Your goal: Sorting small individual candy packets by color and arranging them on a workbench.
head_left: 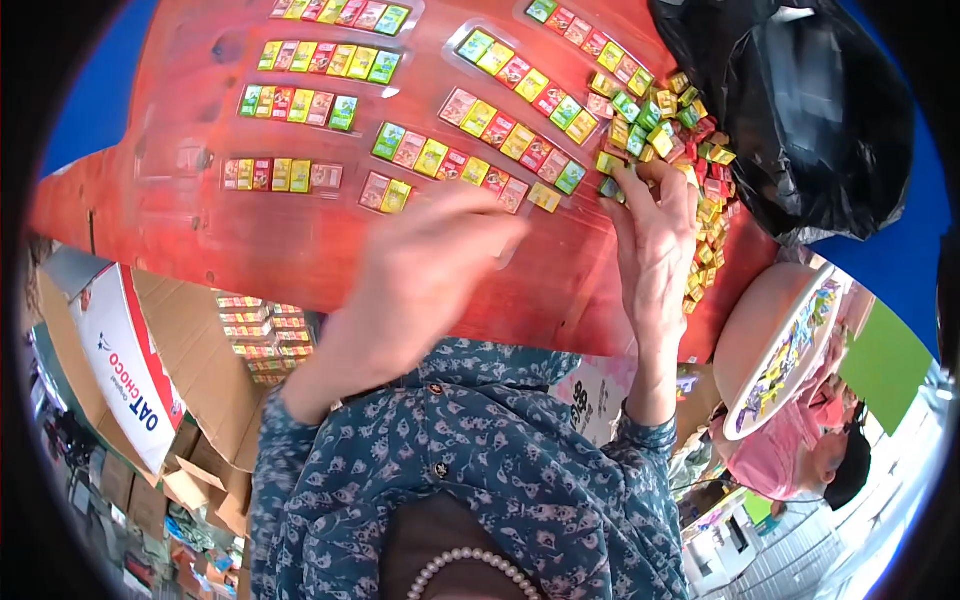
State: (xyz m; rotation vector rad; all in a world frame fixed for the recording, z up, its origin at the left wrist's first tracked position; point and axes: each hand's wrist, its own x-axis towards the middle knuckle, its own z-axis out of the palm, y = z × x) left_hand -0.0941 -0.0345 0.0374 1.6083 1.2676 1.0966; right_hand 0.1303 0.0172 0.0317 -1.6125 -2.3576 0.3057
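My left hand [425, 260], smeared by motion, passes over the front tray [375, 205] and hides part of its row; whether its fingers hold anything does not show. At the edge of a heap of tiny boxes [708, 235], my right hand [655, 225] pinches a small green box [612, 188] between thumb and fingertips. The boxes are red, yellow, green and pink. One yellow box [543, 197] lies just left of the right hand. Clear plastic trays [398, 72] with rows of such boxes lie across the red table [500, 310].
A black plastic bag [800, 120] sits at the far right behind the heap. A pale tub [765, 325] of wrapped sweets stands at the right edge. Lower left, an open cardboard carton [190, 340] holds stacked filled trays. A person in pink [780, 455] is off to the right.
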